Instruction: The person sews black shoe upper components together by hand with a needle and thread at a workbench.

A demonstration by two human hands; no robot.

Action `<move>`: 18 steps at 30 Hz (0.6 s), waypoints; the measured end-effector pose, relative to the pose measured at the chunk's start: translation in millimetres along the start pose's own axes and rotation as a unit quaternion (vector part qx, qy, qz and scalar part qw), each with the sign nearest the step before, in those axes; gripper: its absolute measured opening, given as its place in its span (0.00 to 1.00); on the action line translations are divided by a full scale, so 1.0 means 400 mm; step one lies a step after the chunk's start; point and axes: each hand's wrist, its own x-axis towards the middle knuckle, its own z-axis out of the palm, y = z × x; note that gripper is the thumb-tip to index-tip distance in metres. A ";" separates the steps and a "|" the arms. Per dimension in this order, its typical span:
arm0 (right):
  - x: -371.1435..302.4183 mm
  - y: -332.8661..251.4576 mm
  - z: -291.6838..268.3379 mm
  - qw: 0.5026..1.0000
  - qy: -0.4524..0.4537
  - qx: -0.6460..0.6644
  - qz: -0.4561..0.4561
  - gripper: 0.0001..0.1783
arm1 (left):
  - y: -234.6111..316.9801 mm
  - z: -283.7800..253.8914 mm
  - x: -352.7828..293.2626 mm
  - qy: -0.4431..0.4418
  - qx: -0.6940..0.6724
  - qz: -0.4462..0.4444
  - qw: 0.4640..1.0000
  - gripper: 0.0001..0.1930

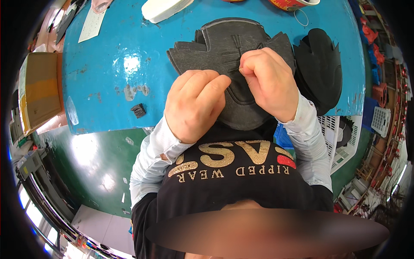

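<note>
A stack of dark grey, felt-like cut pieces (189, 58) with notched edges lies in front of me at the table's near edge. Several thin black slivers (236, 42) rest on its upper face. Over the near part of the stack, my left hand (194, 103) is closed, thumb and forefinger pinched together. My right hand (271, 82) is curled in a similar pinch a little to its right. Whatever sits between the fingertips of either hand is too small to make out. Close by on the right lies a second stack of black cut pieces (321, 71), rounded and notched.
On the blue table (103, 64) a small bundle of black strips (138, 111) lies to the left. A white oblong object (166, 9) and a red bowl (291, 5) stand at the far side. A cardboard box (41, 93) is left; a white crate (347, 144) sits below right.
</note>
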 end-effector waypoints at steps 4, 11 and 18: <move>0.010 -0.010 0.000 0.999 -0.004 -0.031 0.008 0.12 | 0.009 -0.002 0.011 -0.022 0.015 -0.015 1.000 0.19; 0.000 -0.025 -0.011 0.998 0.024 -0.035 0.047 0.15 | 0.024 -0.004 0.022 -0.105 0.077 -0.033 0.991 0.24; -0.024 -0.024 -0.011 0.996 0.056 -0.019 0.066 0.17 | 0.025 0.015 0.004 -0.047 0.089 -0.016 0.995 0.24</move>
